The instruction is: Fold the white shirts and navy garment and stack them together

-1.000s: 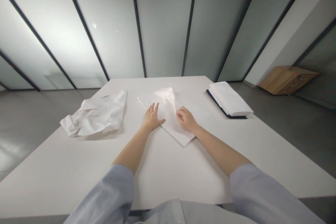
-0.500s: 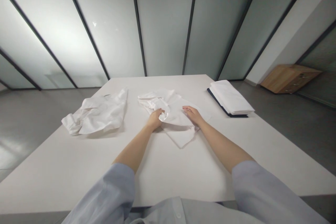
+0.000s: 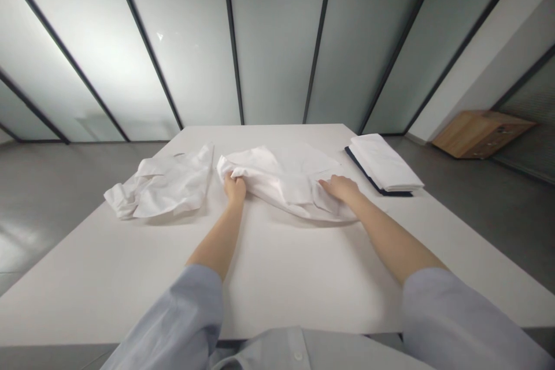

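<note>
White cloth [image 3: 271, 178] lies left of the folded stack [image 3: 385, 162], hands apart, left hand [image 3: 235, 187] clamped on its bunched far end, right hand [image 3: 344, 188] at the stack-side end, grip unclear; uneven pulling could set creases.

Diffuse, moderately bright illumination. The strongest glow lies on the frosted panels [image 3: 93, 63] at far left, which bear a small glint; those toward the right are dimmer. Soft shadows fall on the table [image 3: 312, 283] beside the forearms [image 3: 217, 237] and below the near edge of the white cloth [image 3: 269, 176], whose folds show low contrast. The left floor [image 3: 26, 185] carries glare. Wide-angle distortion stretches the cabinet [image 3: 472, 134] at right.
</note>
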### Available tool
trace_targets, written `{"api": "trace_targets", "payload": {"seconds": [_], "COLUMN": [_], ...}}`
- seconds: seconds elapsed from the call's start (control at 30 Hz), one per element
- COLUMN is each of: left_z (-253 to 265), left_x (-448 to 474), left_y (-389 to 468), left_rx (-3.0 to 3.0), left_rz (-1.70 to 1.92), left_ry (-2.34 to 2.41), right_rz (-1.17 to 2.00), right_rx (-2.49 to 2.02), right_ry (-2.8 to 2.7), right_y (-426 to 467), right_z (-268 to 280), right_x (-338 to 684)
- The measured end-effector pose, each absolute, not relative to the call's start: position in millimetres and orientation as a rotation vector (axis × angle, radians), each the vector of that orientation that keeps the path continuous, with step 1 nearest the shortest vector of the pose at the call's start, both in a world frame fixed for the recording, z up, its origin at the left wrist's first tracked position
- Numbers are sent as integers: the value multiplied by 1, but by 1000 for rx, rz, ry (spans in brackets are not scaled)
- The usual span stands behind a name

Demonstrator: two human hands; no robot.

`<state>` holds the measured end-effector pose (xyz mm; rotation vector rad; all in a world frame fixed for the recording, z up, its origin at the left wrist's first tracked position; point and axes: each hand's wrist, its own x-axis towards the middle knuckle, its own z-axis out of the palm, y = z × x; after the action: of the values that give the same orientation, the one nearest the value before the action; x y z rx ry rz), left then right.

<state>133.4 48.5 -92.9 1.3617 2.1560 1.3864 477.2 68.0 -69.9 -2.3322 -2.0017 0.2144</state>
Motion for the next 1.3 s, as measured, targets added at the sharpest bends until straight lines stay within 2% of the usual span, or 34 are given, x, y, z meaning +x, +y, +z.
{"api": "trace_targets", "payload": {"seconds": [0.17,0.23,0.33,0.47,0.73,0.9,1.0,1.17,1.3], "left_z": [-90,-89,-86,-85,-87,-81,-80,-82,-79], "left_x": [135,138,147,163,190,183,181,187,187], "left_y": [46,43,38,31,22,23,24,24,27], "left_rx": [1361,1563,1885,2155,2481,2537,2563,2527,2445], "left_rz": [1580,1440,1029,611,515,340,345,398,538], "left_ry": [2252,2222,2153,2040,1872,1633,1603,1718,1756], "right_rz": [207,166,277,511,1244,1592,1454,627,548], "right_rx": [-2264,-2190,-2178,-2021,-1223,-1092,-1115,-1382,-1544], "right_ry": [-2144,-2103,-2001,-1885,-1829,-1781,-1809,-1541,-969], "right_y": [79,82,85,96,72,45,43,48,58], "right_z": [-57,-65,-82,-92,-85,-74,-66,-74,-88], "right_x": [500,498,487,464,375,365,391,464,512]}}
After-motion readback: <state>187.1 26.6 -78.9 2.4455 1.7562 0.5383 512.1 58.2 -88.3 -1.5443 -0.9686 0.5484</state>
